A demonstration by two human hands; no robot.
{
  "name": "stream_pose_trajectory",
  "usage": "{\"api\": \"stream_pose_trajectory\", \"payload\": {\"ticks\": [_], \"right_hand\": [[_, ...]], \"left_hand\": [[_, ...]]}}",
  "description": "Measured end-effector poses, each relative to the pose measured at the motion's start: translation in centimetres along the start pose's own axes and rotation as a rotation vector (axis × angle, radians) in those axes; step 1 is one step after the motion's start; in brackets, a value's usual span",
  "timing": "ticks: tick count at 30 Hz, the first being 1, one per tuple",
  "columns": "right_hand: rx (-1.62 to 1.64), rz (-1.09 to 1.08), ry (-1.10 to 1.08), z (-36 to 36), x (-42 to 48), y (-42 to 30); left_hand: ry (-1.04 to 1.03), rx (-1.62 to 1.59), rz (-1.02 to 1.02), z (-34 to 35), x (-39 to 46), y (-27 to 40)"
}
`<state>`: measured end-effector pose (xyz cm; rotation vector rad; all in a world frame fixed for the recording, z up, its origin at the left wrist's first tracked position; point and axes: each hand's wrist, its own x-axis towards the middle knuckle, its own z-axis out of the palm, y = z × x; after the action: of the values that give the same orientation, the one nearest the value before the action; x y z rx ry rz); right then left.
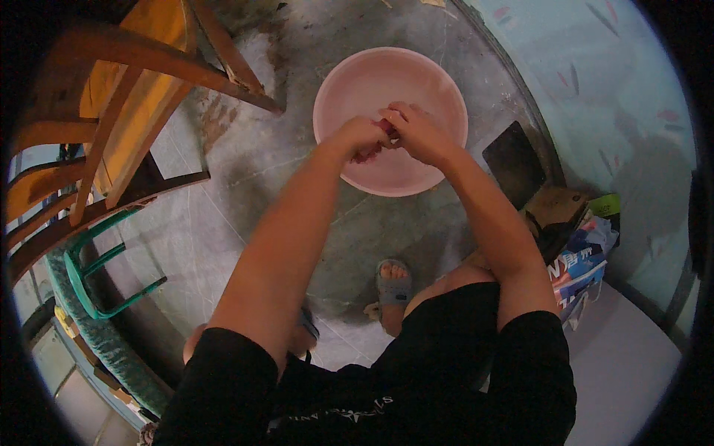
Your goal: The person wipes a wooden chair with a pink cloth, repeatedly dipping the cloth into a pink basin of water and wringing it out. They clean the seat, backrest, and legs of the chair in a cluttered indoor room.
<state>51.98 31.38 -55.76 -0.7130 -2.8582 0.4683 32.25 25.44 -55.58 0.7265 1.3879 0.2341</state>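
Note:
Both of my hands meet over a round pink basin on the floor (390, 181). My left hand (362, 134) and my right hand (413, 131) grip a small, dark red, wet-looking cloth (386, 127) between them. Part of the cloth hangs below my left hand. Its full shape is hidden by my fingers, and I cannot tell exactly what kind of cloth it is. The inside of the basin looks smooth and pale pink.
Wooden chairs (167, 61) stand at the upper left, with a green plastic stool (83, 284) below. At right, a dark flat panel (514, 164), a cardboard box (555, 206) and a printed plastic bag (580, 262) lie by the wall. My sandalled foot (395, 284) is below the basin.

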Motion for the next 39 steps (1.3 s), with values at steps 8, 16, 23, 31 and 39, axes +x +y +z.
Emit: {"api": "stream_pose_trajectory", "payload": {"ticks": [8,16,23,31,39], "right_hand": [[-0.099,0.358,-0.396,-1.3,0.9,-1.2],[0.525,0.316,-0.284,1.0,-0.1,0.3],[1.023,0.864,-0.737,-0.5,0.2,-1.3],[0.862,0.628,-0.758,-5.1,2.9,-2.5],[0.363,0.343,-0.332,-13.1,4.2,-6.8]], "left_hand": [[0.014,0.238,0.046,1.5,2.1,-1.4],[0.504,0.857,0.450,3.2,0.2,-0.3],[0.497,1.019,0.646,2.2,-2.1,-1.8],[0.519,0.735,0.525,0.3,-4.3,-3.4],[-0.199,-0.208,0.399,-1.8,-14.3,1.3]]}}
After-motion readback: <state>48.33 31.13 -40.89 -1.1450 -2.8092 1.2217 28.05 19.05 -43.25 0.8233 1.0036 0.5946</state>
